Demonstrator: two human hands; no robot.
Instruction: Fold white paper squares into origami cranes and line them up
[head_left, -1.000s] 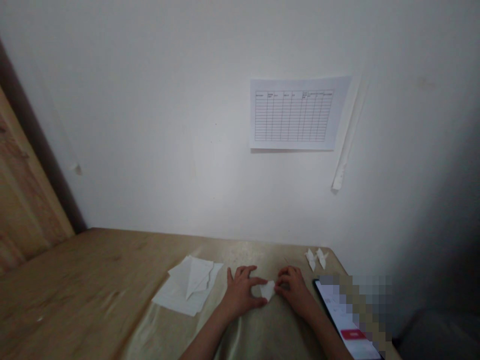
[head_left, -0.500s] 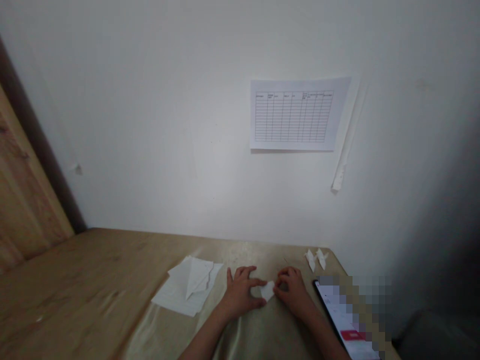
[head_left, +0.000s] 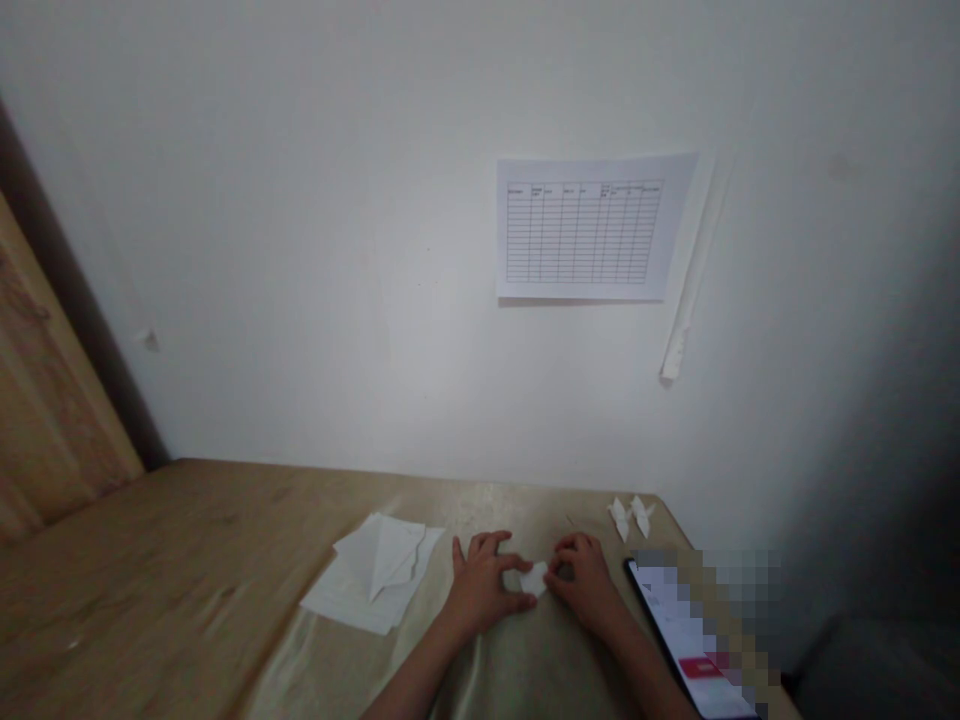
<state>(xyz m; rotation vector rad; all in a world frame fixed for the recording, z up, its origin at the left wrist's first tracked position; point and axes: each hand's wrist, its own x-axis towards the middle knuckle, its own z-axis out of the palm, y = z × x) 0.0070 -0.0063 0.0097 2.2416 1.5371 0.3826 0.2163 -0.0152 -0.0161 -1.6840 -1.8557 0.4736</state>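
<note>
A small folded white paper (head_left: 535,578) lies on the table between my hands. My left hand (head_left: 484,580) holds its left side down with thumb and index finger, while the other fingers spread over the tabletop. At the paper's right edge, my right hand (head_left: 579,572) pinches with thumb and index finger, its other fingers curled. The fingertips partly cover the paper, so its exact folds are hard to make out.
Loose white paper sheets (head_left: 352,590) lie left of my hands on the brown table (head_left: 225,540). Two small folded paper shapes (head_left: 640,516) sit at the back right. A tablet-like screen (head_left: 675,625) lies right of my right forearm. A printed table sheet (head_left: 581,230) hangs on the wall.
The camera view has shifted very slightly. Both hands keep nearly the same pose on the folded paper.
</note>
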